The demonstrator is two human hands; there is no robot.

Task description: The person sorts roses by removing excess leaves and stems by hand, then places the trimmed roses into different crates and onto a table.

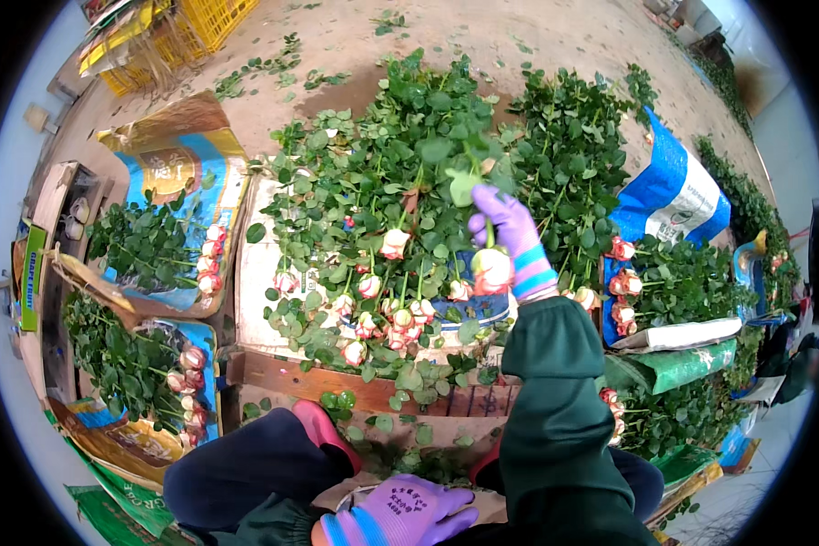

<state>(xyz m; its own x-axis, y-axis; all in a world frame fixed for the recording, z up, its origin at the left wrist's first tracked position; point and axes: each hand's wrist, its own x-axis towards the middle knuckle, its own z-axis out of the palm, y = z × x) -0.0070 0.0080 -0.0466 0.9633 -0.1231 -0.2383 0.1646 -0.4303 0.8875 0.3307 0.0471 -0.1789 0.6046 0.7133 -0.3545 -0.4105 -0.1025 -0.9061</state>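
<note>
My right hand, in a purple glove with blue-striped cuff, is closed around the stem of a white and pink rose. The bloom hangs below the fingers and the leafy stem points away, slightly blurred. My left hand, gloved alike, lies low between my knees with its fingers apart and no object visible in it; its palm side is hidden. In front of me a pile of leafy rose stems covers a pale board, with several blooms toward me.
Sacking-lined trays of roses stand at the left, the lower left and the right. A wooden beam crosses before my knees. Yellow crates stand at the back left. Loose leaves litter the floor.
</note>
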